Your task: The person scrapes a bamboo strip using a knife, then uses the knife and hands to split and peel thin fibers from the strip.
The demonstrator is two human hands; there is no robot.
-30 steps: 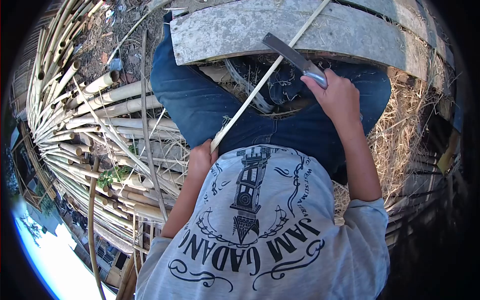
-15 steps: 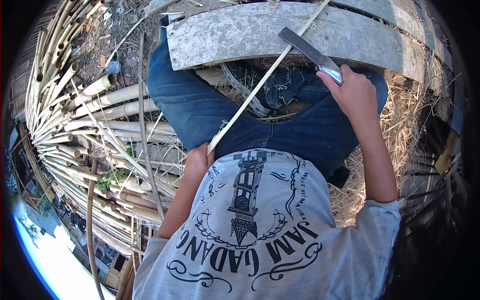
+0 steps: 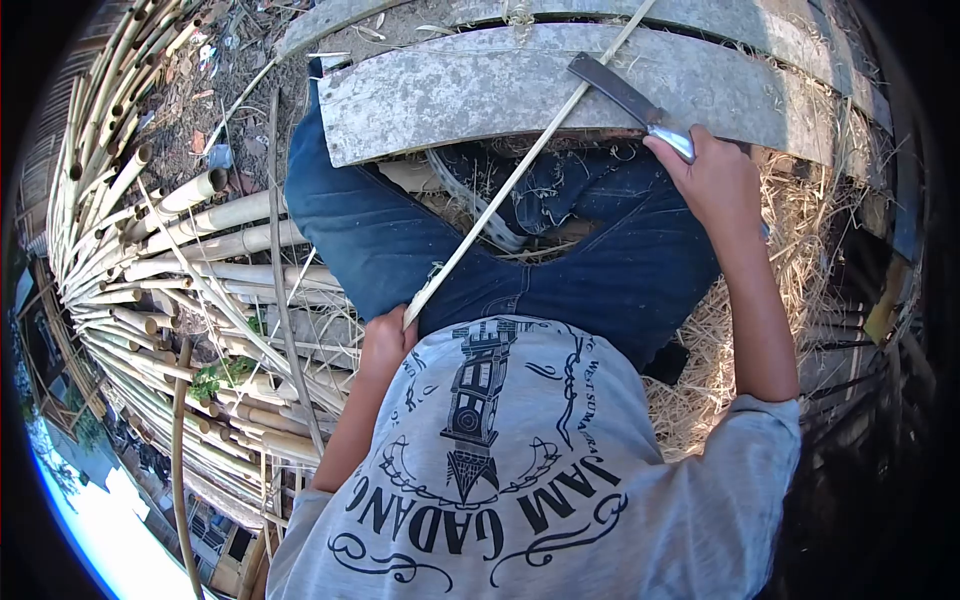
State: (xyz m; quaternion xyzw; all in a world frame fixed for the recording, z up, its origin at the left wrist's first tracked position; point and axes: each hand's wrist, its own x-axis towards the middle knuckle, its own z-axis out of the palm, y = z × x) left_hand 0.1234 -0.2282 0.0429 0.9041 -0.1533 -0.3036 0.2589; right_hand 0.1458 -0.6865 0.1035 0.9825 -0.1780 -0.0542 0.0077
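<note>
A long, pale bamboo strip (image 3: 500,196) slants from my hip across my lap and over a grey weathered board (image 3: 450,92). My left hand (image 3: 385,342) is closed round its lower end, at my waist. Closed on the shiny handle of a knife is my right hand (image 3: 715,185), above my right thigh. The knife's dark, wide blade (image 3: 618,92) points up and left over the board, its end beside the strip. Whether blade and strip touch, I cannot tell.
Many cut bamboo poles (image 3: 240,240) fan out at the left, with a thin upright stick (image 3: 277,230) across them. Straw and shavings (image 3: 790,270) cover the ground at the right. Another board (image 3: 740,30) lies beyond the first. Green leaves (image 3: 215,377) show among the poles.
The knife and my right hand have moved right along the strip's far part, slightly upward in view. My left hand has shifted slightly left and down with the strip's end; the whole view has shifted a little.
</note>
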